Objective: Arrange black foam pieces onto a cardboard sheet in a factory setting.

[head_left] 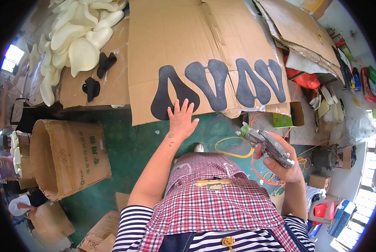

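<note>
My left hand [182, 119] lies with fingers spread on the near edge of a black saddle-shaped pad [160, 98] that has a long slot in its middle. My right hand [285, 161] is closed around a metal spray gun [267, 140] with a green ring near its nozzle, held off the right side of my apron. Its nozzle points up and to the left. More black slotted pads [218, 86] lie flat in a row to the right, on a large cardboard sheet [171, 33]. None of them is in my right hand.
Cream foam pads [83, 54] are heaped at the far left, with two crumpled black pieces [105, 65] nearby. A big open cardboard box [96, 153] stands on the green floor at left. Yellow and orange hoses [232, 156] trail near the gun. Stacked cardboard [301, 31] rises at far right.
</note>
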{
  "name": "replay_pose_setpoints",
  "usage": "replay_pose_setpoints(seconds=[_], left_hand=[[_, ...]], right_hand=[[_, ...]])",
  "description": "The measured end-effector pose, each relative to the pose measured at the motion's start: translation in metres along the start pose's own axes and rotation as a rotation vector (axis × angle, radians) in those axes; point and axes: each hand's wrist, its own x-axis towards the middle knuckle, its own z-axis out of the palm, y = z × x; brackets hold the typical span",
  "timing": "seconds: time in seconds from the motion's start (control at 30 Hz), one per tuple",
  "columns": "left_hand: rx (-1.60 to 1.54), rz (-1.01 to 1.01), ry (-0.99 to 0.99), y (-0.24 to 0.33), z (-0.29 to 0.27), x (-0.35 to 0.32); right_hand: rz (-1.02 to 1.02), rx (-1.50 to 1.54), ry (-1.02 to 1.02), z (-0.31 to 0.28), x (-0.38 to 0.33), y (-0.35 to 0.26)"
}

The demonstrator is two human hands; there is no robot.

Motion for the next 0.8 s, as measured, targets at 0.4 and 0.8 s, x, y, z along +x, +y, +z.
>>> replay_pose_setpoints(seconds=[0.4, 0.8], left_hand=[[-0.013, 0.033, -0.016, 0.008, 0.005, 0.003], [-0.031, 0.088, -0.056, 0.014, 0.004, 0.006]], right_hand=[[0.02, -0.008, 0.019, 0.0, -0.002, 0.002], [0.053, 0.001, 0.033, 0.0, -0.004, 0.003]])
